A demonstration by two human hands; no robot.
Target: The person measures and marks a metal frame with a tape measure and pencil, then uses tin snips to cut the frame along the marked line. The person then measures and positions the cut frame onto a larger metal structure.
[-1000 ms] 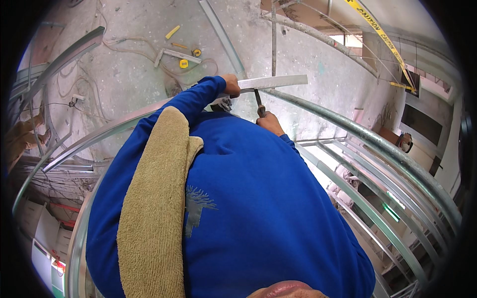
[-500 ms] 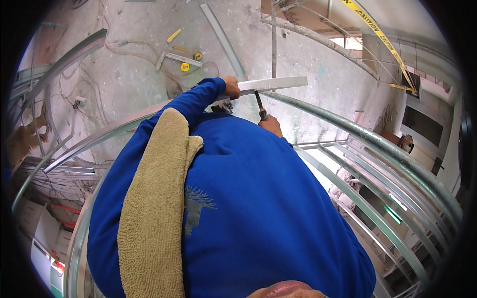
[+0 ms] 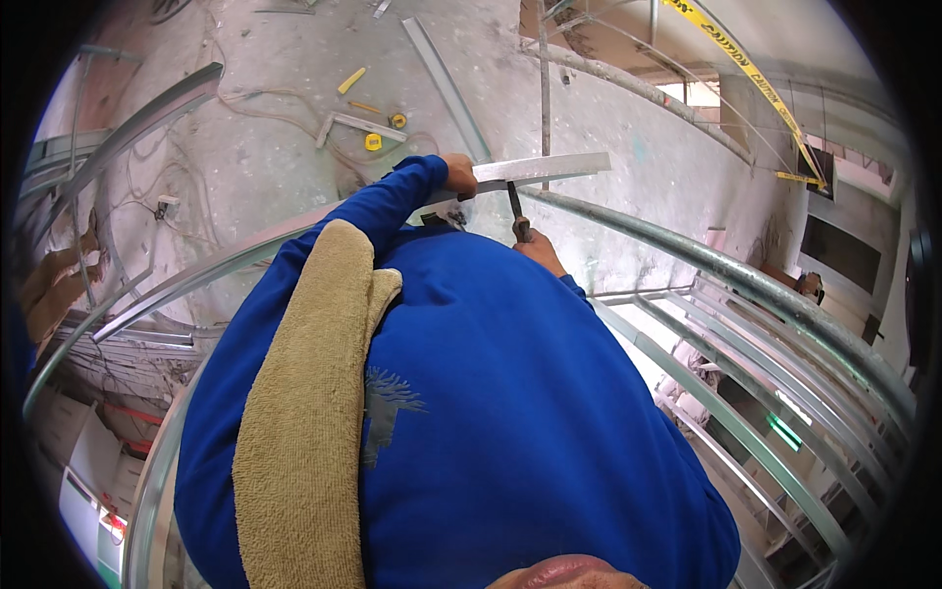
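A light metal channel [image 3: 549,169] stretches across in front of my chest, its end pointing right. My left hand [image 3: 459,176] is closed round it near the middle of the view, the blue sleeve coming in from the left. Just below the channel, my right hand [image 3: 542,251] grips a dark hand tool [image 3: 516,201] with a slim upper part. The top of this tool meets or overlaps the channel's lower edge; its exact kind is too small to make out. A longer metal strip [image 3: 216,267] curves from the lower left toward my left hand.
Beyond my hands, the grey floor holds a metal angle piece [image 3: 368,125], a yellow tape measure [image 3: 373,142], a yellow cutter-like tool [image 3: 351,80] and a long metal profile [image 3: 446,88]. A round metal rail [image 3: 706,257] runs along my right, above several metal bars [image 3: 726,412]. Yellow caution tape [image 3: 746,64] hangs far right.
Both hands keep their hold, with the channel and the dark tool barely shifted. The floor and its things sit slightly lower and farther right in view.
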